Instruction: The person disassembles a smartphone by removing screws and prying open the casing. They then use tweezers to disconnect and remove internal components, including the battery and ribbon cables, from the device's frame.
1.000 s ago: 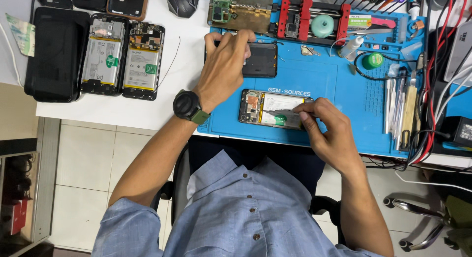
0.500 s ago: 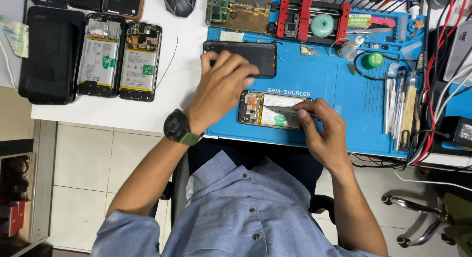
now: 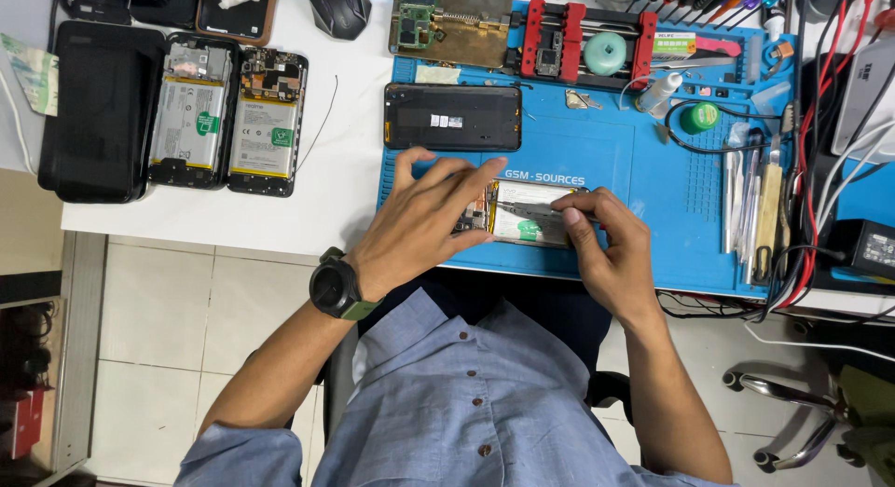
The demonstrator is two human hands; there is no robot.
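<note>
Steadying an opened rectangular phone (image 3: 522, 214), both hands (image 3: 424, 221) touch it.

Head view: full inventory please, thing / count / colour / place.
opened phone: 1, back off with white battery showing, near edge of mat, under both hands
black phone panel: 1, black, far left part of mat
blue work mat: 1, blue, right half of table
two opened phones: 2, batteries showing, side by side on white table, left
black case: 1, black, far left of table
red clamp fixture: 1, red and black, far edge of mat
green tape roll: 1, green, right part of mat
hand tools: several, mixed colours, right edge of mat
mouse: 1, dark, far edge of table
wristwatch: 1, black with green strap, left wrist
left hand: steadies opened phone
right hand: fingertips on opened phone
</note>
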